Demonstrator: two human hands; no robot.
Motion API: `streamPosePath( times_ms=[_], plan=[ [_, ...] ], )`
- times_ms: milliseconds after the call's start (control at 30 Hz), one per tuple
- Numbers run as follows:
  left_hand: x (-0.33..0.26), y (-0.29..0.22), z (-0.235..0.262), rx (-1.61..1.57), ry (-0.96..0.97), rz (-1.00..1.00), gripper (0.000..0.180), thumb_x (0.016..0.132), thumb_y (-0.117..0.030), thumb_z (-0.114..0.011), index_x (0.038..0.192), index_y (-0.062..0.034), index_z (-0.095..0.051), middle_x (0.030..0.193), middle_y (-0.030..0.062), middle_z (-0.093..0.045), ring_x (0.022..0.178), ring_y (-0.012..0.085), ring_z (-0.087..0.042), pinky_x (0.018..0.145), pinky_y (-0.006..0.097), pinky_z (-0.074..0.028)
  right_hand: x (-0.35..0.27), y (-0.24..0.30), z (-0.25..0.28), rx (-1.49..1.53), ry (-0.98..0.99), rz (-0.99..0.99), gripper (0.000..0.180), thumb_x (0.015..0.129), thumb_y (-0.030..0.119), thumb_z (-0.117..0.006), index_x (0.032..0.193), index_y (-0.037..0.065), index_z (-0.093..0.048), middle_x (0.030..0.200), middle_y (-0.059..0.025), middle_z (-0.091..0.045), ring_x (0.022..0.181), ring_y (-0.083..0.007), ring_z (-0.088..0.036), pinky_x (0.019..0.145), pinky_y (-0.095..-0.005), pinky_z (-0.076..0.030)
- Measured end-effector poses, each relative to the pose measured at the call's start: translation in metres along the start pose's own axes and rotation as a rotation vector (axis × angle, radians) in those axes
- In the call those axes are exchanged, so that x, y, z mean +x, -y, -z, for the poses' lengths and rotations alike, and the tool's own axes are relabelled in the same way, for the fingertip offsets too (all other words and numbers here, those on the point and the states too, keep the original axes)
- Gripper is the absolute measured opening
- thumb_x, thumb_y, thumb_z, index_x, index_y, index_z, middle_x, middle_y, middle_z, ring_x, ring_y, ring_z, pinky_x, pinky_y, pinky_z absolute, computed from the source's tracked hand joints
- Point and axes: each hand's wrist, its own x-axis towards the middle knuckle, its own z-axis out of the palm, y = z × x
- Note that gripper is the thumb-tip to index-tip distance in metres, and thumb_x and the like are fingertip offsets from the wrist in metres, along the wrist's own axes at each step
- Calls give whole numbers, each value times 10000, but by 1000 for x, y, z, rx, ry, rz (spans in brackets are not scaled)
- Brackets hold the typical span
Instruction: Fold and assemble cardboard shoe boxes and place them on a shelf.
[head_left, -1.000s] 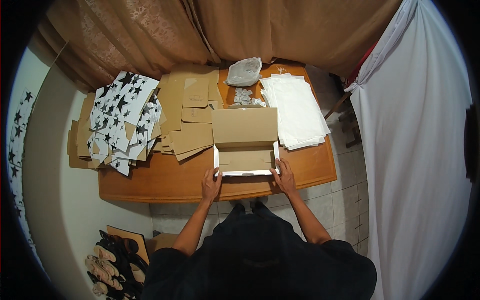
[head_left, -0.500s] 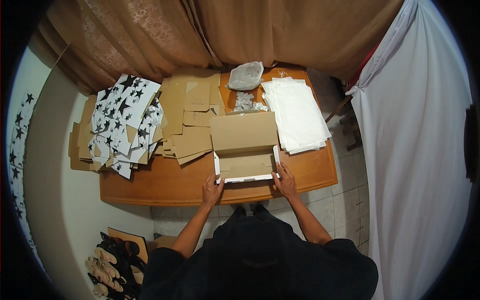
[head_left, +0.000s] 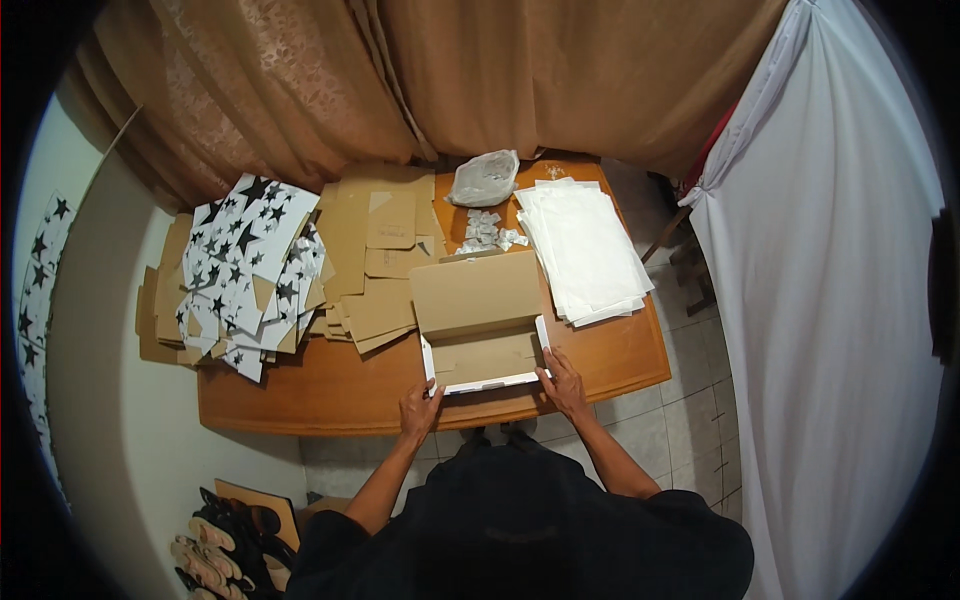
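An open cardboard box [head_left: 487, 352] with white outer walls and a raised brown lid sits at the near edge of the wooden table [head_left: 330, 390]. My left hand [head_left: 421, 409] presses on the box's front left corner. My right hand [head_left: 563, 382] rests against its front right corner. Both hands touch the box walls, fingers spread along the edges. The inside of the box looks bare brown card.
Flat brown cardboard blanks [head_left: 378, 252] lie left of the box. Star-printed white sheets [head_left: 245, 265] are piled at the far left. A stack of white sheets [head_left: 585, 250] lies on the right, a clear plastic bag [head_left: 483, 180] and small white packets [head_left: 486, 232] behind. Sandals [head_left: 215, 545] sit on the floor.
The view has shifted slightly; the box and my hands sit a little lower and closer. Both hands stay on the box's front corners.
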Motion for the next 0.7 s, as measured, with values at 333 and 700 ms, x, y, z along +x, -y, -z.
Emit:
streamPosePath(
  times_ms=[333, 700],
  plan=[
    [60, -108, 21, 233, 88, -186, 354, 923, -307, -705, 1104, -5, -672, 1041, 214, -618, 1039, 363, -621, 867, 489, -512, 11, -5, 34, 106, -179, -149, 536, 1012, 259, -580, 1450, -27, -459, 1445, -268, -492, 1321, -419, -504, 1067, -438, -447],
    [115, -227, -119, -812, 629, 329, 241, 938, -258, -724, 1068, -59, -685, 947, 19, -659, 908, 128, -637, 757, 292, -544, 61, -86, 116, 108, -236, -318, 537, 964, 240, -647, 1405, -26, -497, 1336, -228, -555, 1194, -363, -556, 1042, -430, -446]
  ],
)
